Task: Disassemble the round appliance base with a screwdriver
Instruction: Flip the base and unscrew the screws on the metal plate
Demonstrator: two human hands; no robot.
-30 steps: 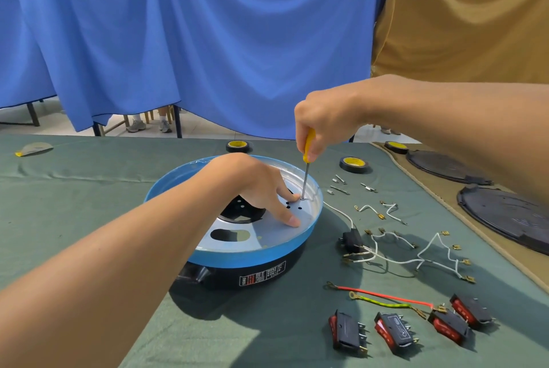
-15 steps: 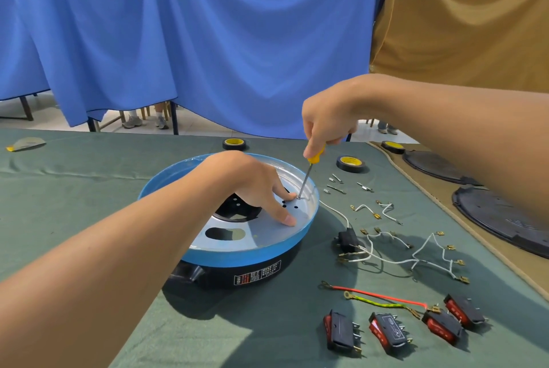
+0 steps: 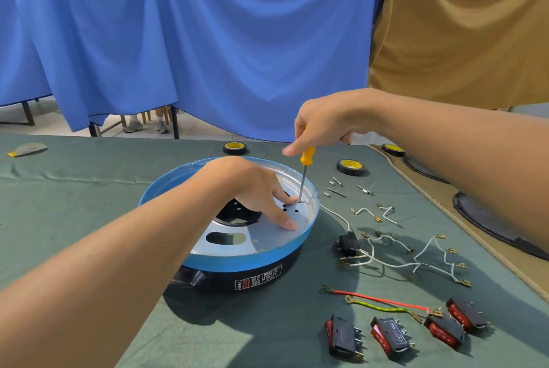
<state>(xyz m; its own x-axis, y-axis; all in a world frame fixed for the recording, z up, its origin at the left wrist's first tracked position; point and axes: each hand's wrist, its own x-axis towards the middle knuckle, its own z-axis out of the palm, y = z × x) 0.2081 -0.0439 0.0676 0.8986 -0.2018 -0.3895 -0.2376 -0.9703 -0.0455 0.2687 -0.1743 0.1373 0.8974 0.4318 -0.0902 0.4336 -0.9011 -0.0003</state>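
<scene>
The round appliance base [image 3: 297, 241] has a blue rim, a silver metal plate inside and a black body; it sits on the green cloth at centre. My left hand [image 3: 252, 189] rests on the plate, fingertips pressing its right side beside the screw. My right hand [image 3: 318, 127] holds the top of the yellow-handled screwdriver [image 3: 306, 159] from above. The screwdriver stands almost upright, its tip on a screw [image 3: 300, 200] near the plate's right edge.
Loose white wires [image 3: 416, 260], small metal parts [image 3: 337, 186], red and green-yellow wires [image 3: 380, 302] and several red-black rocker switches [image 3: 389, 335] lie right of the base. Tape rolls [image 3: 352, 166] sit behind. Dark round plates [image 3: 499, 225] lie far right. Blue and tan cloths hang behind.
My right hand has risen to the top of the screwdriver handle, so more of the yellow handle shows and the shaft stands more upright. My left hand stays on the plate.
</scene>
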